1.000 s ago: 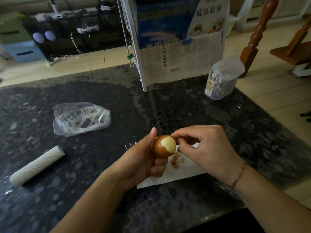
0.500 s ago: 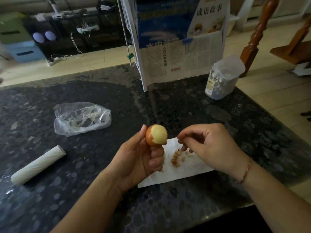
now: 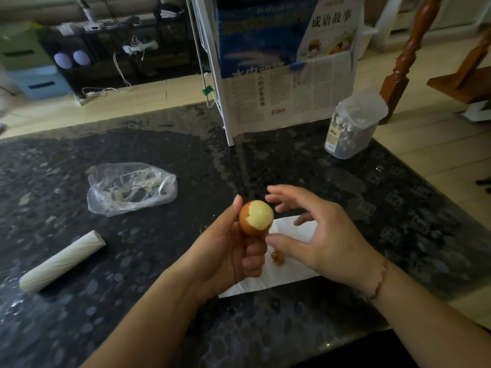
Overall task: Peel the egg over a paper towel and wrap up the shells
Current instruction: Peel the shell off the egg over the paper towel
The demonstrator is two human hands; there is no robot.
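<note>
Dark speckled counter (image 3: 305, 168) carries a paper towel (image 3: 281, 277) at lower centre. Left hand (image 3: 225, 251) grips the half-peeled egg (image 3: 256, 216) above it; right hand (image 3: 318, 235) hovers, fingers (image 3: 279, 191) spread. Pinch the shell's ragged edge, dropping pieces beside the shells (image 3: 277, 257).

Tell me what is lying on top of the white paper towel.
A small heap of brown eggshell bits lies on the white paper towel. The open right hand hovering above covers part of it.
</note>
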